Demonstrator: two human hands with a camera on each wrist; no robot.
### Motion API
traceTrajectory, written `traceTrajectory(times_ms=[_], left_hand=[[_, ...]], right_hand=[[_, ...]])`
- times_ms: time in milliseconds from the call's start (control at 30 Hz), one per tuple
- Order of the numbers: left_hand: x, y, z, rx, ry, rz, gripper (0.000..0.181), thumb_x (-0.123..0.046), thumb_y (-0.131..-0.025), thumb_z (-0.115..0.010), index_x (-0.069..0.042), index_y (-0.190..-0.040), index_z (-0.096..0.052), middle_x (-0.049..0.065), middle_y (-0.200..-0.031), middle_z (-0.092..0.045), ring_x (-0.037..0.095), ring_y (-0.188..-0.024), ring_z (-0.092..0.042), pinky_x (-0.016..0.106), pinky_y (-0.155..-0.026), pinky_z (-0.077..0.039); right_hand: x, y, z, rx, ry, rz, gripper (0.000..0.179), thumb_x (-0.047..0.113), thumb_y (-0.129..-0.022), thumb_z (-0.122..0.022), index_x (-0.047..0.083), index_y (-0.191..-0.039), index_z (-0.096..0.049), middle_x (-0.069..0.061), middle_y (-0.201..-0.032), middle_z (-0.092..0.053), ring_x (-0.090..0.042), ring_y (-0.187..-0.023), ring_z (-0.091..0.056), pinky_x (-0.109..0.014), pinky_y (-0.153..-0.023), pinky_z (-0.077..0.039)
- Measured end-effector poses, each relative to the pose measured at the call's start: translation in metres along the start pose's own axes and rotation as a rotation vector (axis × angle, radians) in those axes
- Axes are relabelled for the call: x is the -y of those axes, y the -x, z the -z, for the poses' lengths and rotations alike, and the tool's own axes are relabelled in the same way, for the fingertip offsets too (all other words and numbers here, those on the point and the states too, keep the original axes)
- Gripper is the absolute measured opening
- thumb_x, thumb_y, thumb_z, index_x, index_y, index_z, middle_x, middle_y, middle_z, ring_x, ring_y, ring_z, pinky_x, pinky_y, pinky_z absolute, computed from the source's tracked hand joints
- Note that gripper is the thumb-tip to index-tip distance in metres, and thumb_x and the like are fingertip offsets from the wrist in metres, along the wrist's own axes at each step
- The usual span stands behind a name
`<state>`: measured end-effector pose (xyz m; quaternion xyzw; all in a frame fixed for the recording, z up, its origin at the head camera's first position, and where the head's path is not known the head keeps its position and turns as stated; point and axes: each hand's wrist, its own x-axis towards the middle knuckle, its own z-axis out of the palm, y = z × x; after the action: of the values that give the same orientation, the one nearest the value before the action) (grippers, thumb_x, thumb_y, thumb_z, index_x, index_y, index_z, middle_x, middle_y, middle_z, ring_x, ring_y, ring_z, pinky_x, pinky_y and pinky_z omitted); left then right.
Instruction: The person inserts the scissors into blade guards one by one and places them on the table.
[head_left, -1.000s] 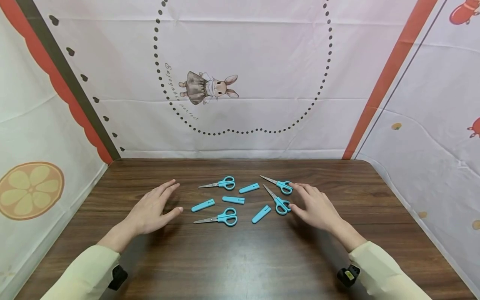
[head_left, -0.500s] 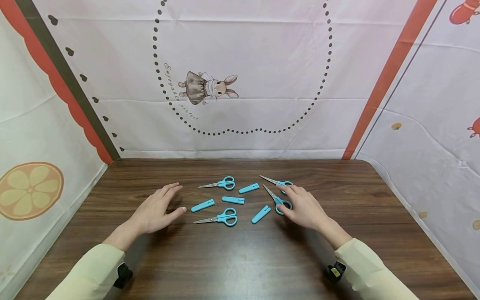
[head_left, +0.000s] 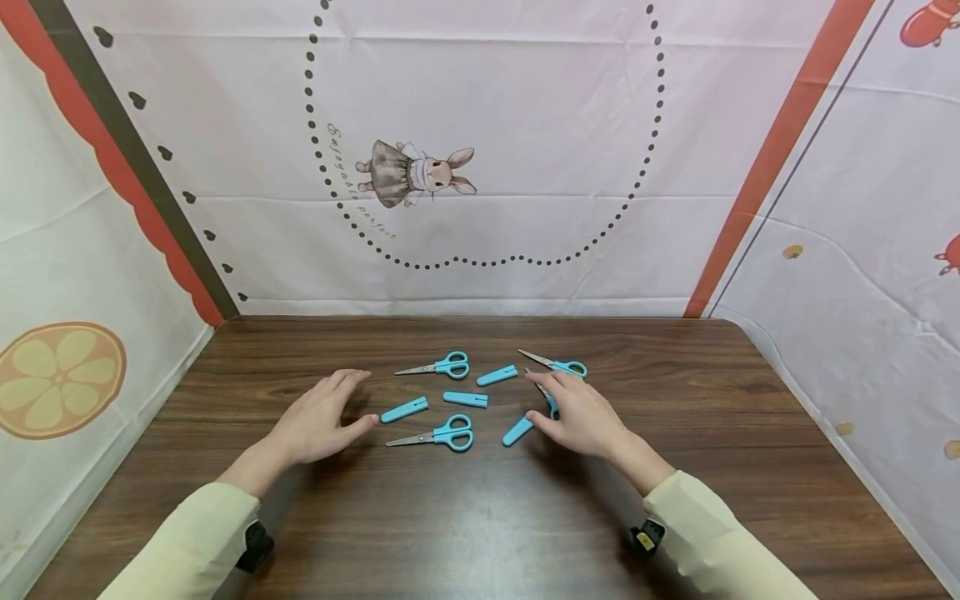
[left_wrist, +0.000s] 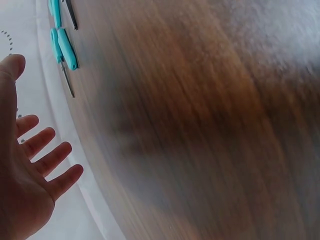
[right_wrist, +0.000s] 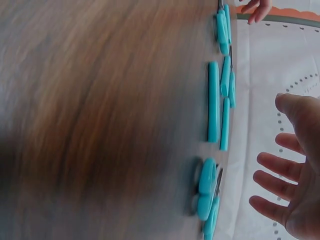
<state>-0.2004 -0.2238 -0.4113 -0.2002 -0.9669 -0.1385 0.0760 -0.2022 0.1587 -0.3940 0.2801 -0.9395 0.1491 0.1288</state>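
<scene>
Printed backdrop cloth (head_left: 525, 125) behind everything, past both hands. Wood-grain table (head_left: 480, 525) under both hands.

Right hand (head_left: 581, 417): fingers extended, holding nothing. Clearly further inward than 1 s ago. Right wrist view shows a gap between it and the scissors. Left hand (head_left: 317, 422): fingers extended and spread, also holding nothing. Crept inward a bit too.

Four scissors, none moved since. Near-left scissors (head_left: 453, 433) and far-left scissors (head_left: 452, 365) lie between the hands. Far-right scissors (head_left: 570, 367) just beyond right fingertips; handles, partly covered 0.5 s ago, now show. Near-right scissors (head_left: 553, 407) now mostly hidden by right hand in head view.

Four blue caps, same spots. Left cap (head_left: 405, 409) just inside left thumb. Middle cap (head_left: 466, 399) and far cap (head_left: 497, 375) between the hands. Right cap (head_left: 517, 431) by right thumb, one end now hidden.
</scene>
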Motion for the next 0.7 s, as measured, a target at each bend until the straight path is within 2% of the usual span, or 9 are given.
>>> traceTrajectory(times_ms=[233,467,700], left_hand=[[-0.005,-0.001,-0.003,0.024,0.004,0.014,0.069,-0.054,-0.078,-0.052,-0.017,-0.132,-0.033,0.005,-0.125,-0.041,0.027,-0.11,-0.043,0.048,-0.083,-0.038],[-0.005,-0.001,-0.006,0.024,-0.012,0.016,0.07,-0.056,-0.077,-0.052,-0.018,-0.132,-0.033,0.005,-0.122,-0.043,0.026,-0.108,-0.045,0.047,-0.084,-0.038],[-0.005,-0.001,-0.007,0.019,-0.007,0.005,0.066,-0.052,-0.077,-0.056,-0.016,-0.129,-0.039,0.004,-0.117,-0.046,0.025,-0.104,-0.047,0.047,-0.083,-0.039]], right_hand=[[0.01,-0.003,-0.004,0.023,-0.01,0.016,0.052,0.042,-0.08,-0.057,0.019,-0.125,-0.046,-0.001,-0.113,-0.052,-0.02,-0.103,-0.05,-0.037,-0.081,-0.043],[0.016,-0.007,-0.01,0.052,-0.001,0.016,0.054,0.043,-0.078,-0.058,0.018,-0.125,-0.047,-0.004,-0.109,-0.053,-0.02,-0.098,-0.051,-0.036,-0.077,-0.043],[0.027,-0.013,-0.018,0.085,-0.029,0.04,0.054,0.044,-0.078,-0.059,0.017,-0.123,-0.048,-0.004,-0.114,-0.052,-0.024,-0.107,-0.049,-0.038,-0.082,-0.043]])
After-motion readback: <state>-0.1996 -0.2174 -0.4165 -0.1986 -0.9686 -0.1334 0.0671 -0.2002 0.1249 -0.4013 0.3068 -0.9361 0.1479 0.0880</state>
